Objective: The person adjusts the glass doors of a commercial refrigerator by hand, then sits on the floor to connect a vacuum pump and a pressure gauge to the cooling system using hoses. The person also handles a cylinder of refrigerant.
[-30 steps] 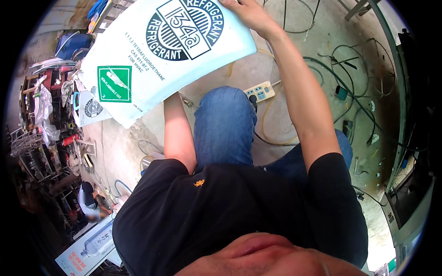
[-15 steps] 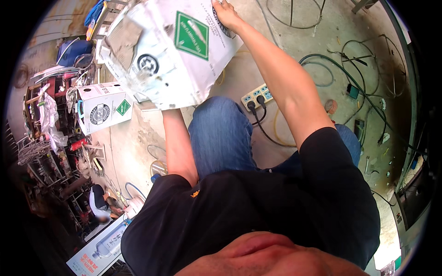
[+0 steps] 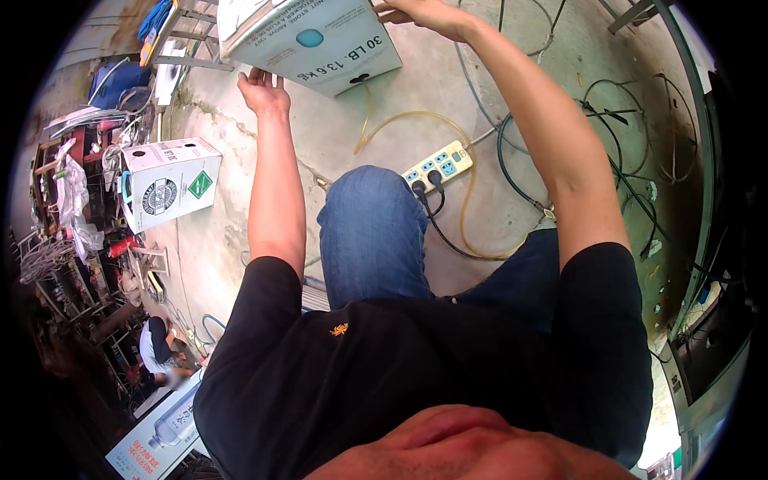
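A white cardboard box (image 3: pixel 352 60) with printed sides, a round blue spot and a dark hand hole is at the top of the view, between my hands. My left hand (image 3: pixel 266 94) is at its lower left edge, the fingertips partly hidden against the carton. On the other side, my right hand (image 3: pixel 428 18) presses its fingers along the right wall near the upper edge. The box's top is cut off by the frame, and I cannot tell whether its base rests fully on the floor. A thin yellow hose (image 3: pixel 366 120) runs from close by the hand hole.
A power strip (image 3: pixel 438 170) with black plugs lies by my knee, and a yellow hose loops around it. Another white box (image 3: pixel 172 184) with a green diamond stands left. Cables (image 3: pixel 632 172) coil at right. Cluttered shelving (image 3: pixel 88 240) and a crouching person (image 3: pixel 160 344) are farther left.
The box has turned to another side and moved up and away from me. My left hand, hidden behind it before, now shows at its lower left edge. My right hand has shifted right.
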The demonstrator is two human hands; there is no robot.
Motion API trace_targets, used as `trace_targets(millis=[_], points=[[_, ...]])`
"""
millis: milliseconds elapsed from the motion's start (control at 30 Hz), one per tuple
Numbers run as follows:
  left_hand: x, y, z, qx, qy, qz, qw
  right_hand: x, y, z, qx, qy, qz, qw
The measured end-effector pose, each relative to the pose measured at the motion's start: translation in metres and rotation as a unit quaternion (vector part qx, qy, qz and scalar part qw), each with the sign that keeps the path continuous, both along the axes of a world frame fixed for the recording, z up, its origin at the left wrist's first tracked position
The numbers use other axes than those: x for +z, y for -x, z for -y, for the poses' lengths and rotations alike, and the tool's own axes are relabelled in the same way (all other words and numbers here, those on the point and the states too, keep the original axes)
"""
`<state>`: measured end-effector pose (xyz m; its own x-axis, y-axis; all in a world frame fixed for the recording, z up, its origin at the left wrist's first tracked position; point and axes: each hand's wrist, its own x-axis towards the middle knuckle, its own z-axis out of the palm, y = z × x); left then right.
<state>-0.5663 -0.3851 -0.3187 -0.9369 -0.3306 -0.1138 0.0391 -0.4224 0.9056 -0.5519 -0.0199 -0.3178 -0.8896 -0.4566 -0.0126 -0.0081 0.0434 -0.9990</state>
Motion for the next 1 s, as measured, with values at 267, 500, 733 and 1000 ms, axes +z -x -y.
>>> trace_targets(millis=[267,500,733,1000], points=[[0.020,-0.019,0.022,0.023,0.152,0.123,0.981,-0.024,-0.192,-0.145,-0.058,-0.404,0.029,0.913],[-0.032,-0.075,-0.053,-0.200,0.112,0.310,0.923,-0.142,-0.450,-0.213,-0.161,-0.443,0.240,0.848],[0.044,-0.135,-0.226,-0.629,0.425,0.099,0.643,-0.186,-0.494,-0.155,-0.211,-0.533,-0.048,0.818],[0.058,-0.248,-0.305,-0.795,0.526,-0.025,0.300,-0.096,-0.437,-0.139,-0.277,-0.252,0.084,0.924]])
